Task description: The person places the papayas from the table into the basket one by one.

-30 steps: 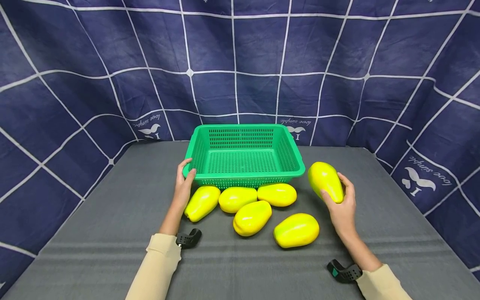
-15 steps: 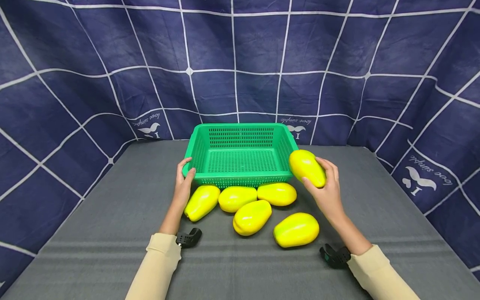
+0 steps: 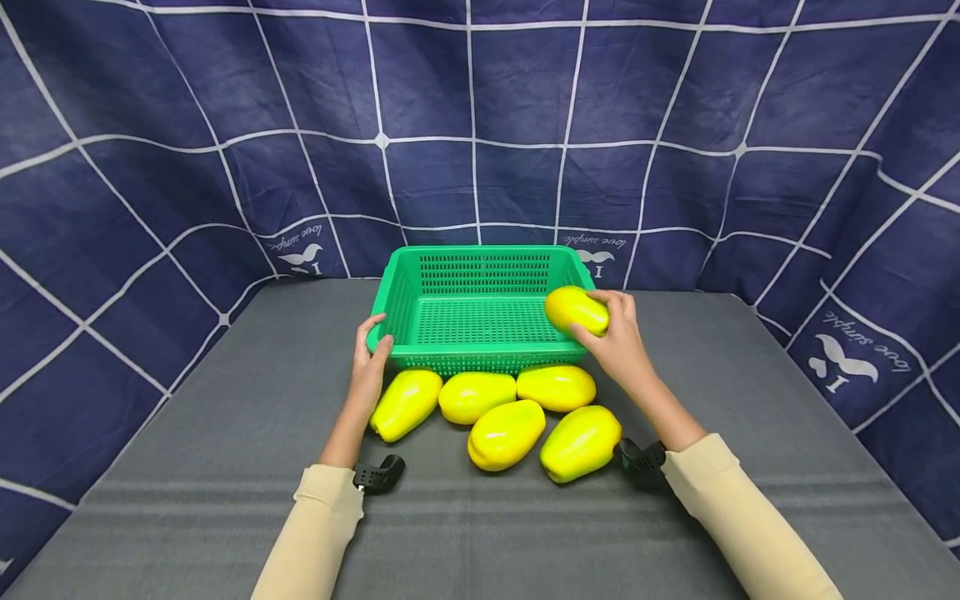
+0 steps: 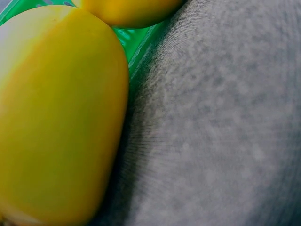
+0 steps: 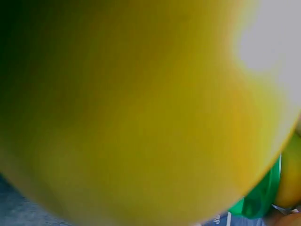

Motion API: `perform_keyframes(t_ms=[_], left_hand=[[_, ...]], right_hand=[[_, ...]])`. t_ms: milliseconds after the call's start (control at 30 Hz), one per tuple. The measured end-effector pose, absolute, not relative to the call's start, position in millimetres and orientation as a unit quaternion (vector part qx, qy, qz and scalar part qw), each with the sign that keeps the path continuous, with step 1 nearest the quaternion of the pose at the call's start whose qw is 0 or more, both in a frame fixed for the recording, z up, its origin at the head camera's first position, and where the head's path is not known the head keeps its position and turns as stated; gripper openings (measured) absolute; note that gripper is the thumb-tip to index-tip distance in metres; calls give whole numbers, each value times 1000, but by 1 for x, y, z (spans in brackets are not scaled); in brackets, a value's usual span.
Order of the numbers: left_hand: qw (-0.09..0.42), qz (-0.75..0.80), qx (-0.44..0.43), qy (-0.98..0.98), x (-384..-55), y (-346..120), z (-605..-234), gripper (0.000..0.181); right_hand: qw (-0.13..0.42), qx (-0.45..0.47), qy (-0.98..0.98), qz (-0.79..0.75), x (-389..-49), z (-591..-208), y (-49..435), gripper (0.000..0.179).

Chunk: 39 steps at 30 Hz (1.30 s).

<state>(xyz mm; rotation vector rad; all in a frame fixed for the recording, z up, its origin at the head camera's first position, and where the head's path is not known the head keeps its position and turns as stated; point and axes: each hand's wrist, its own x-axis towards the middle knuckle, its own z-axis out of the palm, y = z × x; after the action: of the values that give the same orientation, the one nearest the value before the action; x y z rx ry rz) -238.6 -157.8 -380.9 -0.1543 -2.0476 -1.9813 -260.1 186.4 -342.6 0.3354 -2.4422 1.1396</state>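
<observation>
In the head view my left hand [image 3: 367,367] grips the front left corner of a green plastic basket [image 3: 487,348], thumb and fingers over its rim. My right hand [image 3: 618,337] holds a yellow papaya [image 3: 573,308] over the right end of the basket; the palm side is hidden. Several more papayas lie on the table in front of the basket, among them a papaya [image 3: 407,404] beside my left wrist and a papaya [image 3: 581,443] close by my right wristband. A papaya [image 4: 56,122] fills much of the left wrist view; another papaya [image 5: 155,117], blurred, nearly fills the right wrist view.
Grey cloth [image 3: 465,533] covers the table. A navy curtain [image 3: 517,100] with white grid lines hangs behind and along both sides. Each wrist wears a black band, such as the left wristband [image 3: 380,475].
My right hand has carried its papaya leftward and away from me, from right of the basket to over it. The papaya near my right wrist has shifted left and turned. My left hand stays put.
</observation>
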Motion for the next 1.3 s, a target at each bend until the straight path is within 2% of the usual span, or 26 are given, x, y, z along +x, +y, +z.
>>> perform_keyframes(t_ms=[200,300,500,733,900,1300], left_hand=[[140,-685,-57,-713,-239,-158,-381,44],[141,-687,-56,-711,-240,-159,-381,44],[140,-684,-57,-713,-239,-160,-381,44],[144,-677,-60,-719,-240,-160,-383,44],[147,-678,-62,-718,-240,-160,-384,43],[156,-674,-57,-719,-256,-167,-404,41]], right_hand=[[122,122,-928,330,-269,-342,183,48],[91,135,-940,299,-269,-343,183,39],[96,163,-941,279,-267,-347,182,32],[88,162,-932,312,-262,-345,187,39],[81,165,-922,341,-249,-339,196,42],[116,187,-902,372,-213,-344,211,40]])
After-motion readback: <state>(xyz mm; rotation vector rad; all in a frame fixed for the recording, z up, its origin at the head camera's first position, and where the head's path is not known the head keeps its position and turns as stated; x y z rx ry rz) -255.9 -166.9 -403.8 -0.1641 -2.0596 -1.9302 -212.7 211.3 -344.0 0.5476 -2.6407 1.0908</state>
